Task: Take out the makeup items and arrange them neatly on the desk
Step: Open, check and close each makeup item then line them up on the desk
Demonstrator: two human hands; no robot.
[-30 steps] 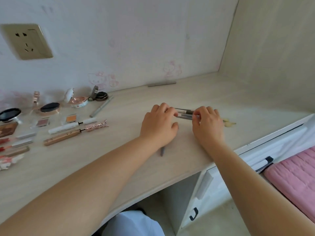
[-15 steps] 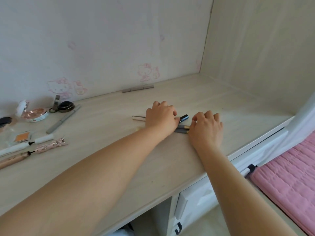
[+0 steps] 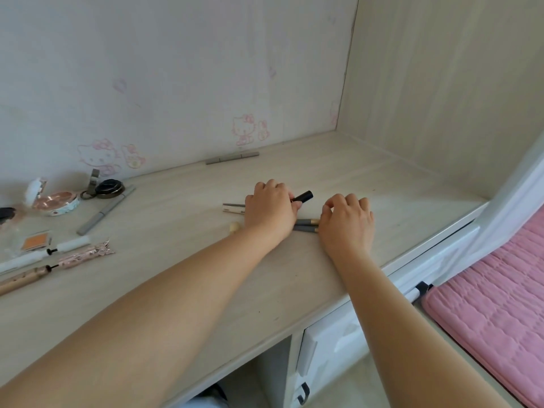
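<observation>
My left hand [image 3: 269, 209] lies palm down on the pale wooden desk [image 3: 182, 278], its fingers curled over a black tube [image 3: 303, 196] that sticks out to the right. Thin grey and white pens [image 3: 234, 208] poke out from under its left side, and a small cream-coloured piece [image 3: 234, 227] lies by the wrist. My right hand [image 3: 347, 222] rests beside it with curled fingers. Two dark pencils with gold ends [image 3: 306, 225] lie between the hands and run under the right one; whether it grips them is hidden.
Laid out at the left are a rose compact [image 3: 56, 201], a dark round pot [image 3: 109, 188], a grey pen [image 3: 106, 210], an orange pan [image 3: 36, 241] and rose-gold tubes [image 3: 85, 254]. A grey stick [image 3: 232, 158] lies by the wall. White drawers [image 3: 329, 348] and a pink mat [image 3: 497, 293] sit lower right.
The camera has swung to the right, so the laid-out makeup slid left in view. Both hands stay over the bunch of pens; the black tube now shows by my left fingers.
</observation>
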